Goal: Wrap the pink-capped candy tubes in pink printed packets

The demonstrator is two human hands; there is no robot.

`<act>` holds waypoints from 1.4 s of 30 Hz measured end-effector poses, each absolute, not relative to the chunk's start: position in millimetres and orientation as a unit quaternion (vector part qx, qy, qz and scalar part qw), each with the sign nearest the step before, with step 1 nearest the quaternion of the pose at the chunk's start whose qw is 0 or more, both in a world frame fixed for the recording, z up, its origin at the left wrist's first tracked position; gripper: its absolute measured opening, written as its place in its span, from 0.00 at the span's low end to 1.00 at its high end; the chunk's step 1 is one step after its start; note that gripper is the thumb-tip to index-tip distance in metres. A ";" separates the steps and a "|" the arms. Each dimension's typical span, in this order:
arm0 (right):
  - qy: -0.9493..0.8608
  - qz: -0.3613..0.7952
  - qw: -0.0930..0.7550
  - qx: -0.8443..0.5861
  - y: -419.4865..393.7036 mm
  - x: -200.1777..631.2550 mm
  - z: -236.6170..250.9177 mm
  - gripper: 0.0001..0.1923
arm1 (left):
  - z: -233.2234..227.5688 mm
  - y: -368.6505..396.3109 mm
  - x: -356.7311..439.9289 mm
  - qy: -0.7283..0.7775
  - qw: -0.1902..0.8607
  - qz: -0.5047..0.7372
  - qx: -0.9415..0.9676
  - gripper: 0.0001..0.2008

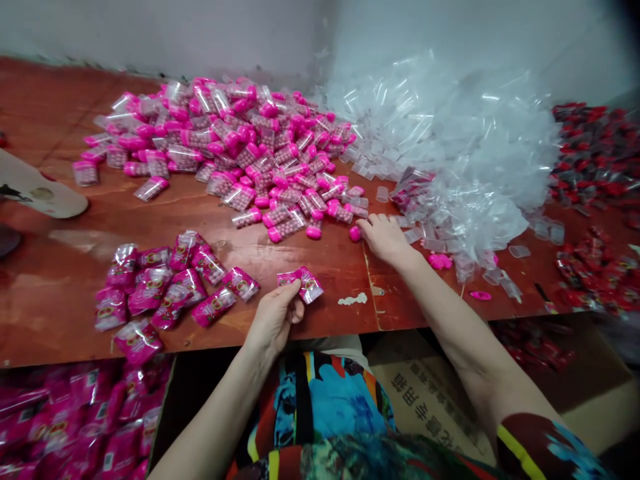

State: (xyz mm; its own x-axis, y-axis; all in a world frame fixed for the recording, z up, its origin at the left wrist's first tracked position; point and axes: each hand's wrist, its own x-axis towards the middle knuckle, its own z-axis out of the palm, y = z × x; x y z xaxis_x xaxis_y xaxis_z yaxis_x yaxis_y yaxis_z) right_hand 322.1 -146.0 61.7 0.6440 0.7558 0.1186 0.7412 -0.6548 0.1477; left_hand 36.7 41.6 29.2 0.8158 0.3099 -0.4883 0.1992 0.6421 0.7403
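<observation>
My left hand (283, 310) pinches a small pink printed wrapper (311, 287) between thumb and fingers, above the table's front edge. To the right, my right hand (385, 237) reaches down to the tabletop, its fingers curled at a small candy bottle whose pink cap (355, 233) shows at the fingertips; the rest of that bottle is hidden. Just beyond lies a large heap of clear candy bottles (260, 147) with pink caps and pale pink balls inside. Several pink wrapped packs (170, 293) lie left of my left hand.
Clear plastic bags (450, 147) and small clear cups (383, 193) spread right of the heap. Red packs (595, 160) lie far right. A pale cylindrical object (40, 190) is at the left. Below the table are pink packs (90, 420) and a cardboard box (425, 393).
</observation>
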 end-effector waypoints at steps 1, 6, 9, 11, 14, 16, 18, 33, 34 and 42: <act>0.417 0.091 0.041 0.904 -148.5 317.3 62.0 0.13 | 29.5 40.7 37.0 0.302 0.854 0.031 0.422 0.27; 0.435 0.068 0.023 0.898 -161.0 291.4 61.0 0.07 | 31.8 37.8 36.5 0.309 0.853 0.034 0.419 0.28; 0.412 0.022 -0.111 0.904 -166.7 264.4 54.5 0.07 | 34.1 38.9 34.9 0.297 0.857 0.039 0.420 0.28; 0.358 -0.018 -0.273 0.893 -166.8 237.7 48.3 0.12 | 36.8 39.6 34.7 0.289 0.859 0.045 0.420 0.28; 0.264 -0.119 -0.520 0.803 -159.6 189.8 40.6 0.22 | 42.1 38.3 37.2 0.302 0.854 0.065 0.419 0.29; 0.221 -0.187 -0.611 0.737 -152.4 160.1 38.1 0.27 | 45.3 36.1 39.9 0.322 0.851 0.075 0.407 0.28; 0.190 -0.224 -0.650 0.701 -146.0 137.4 37.3 0.29 | 47.2 33.8 42.3 0.339 0.855 0.074 0.385 0.27; 0.109 -0.262 -0.670 0.686 -122.1 91.2 29.3 0.32 | 46.3 27.9 44.0 0.371 0.879 0.101 0.283 0.25; 0.116 -0.264 -0.666 0.688 -122.4 89.7 28.3 0.32 | 46.3 28.0 43.9 0.372 0.878 0.103 0.282 0.25; 0.121 -0.225 -0.673 0.694 -123.0 93.0 23.4 0.31 | 45.0 25.9 43.3 0.363 0.878 0.079 0.301 0.26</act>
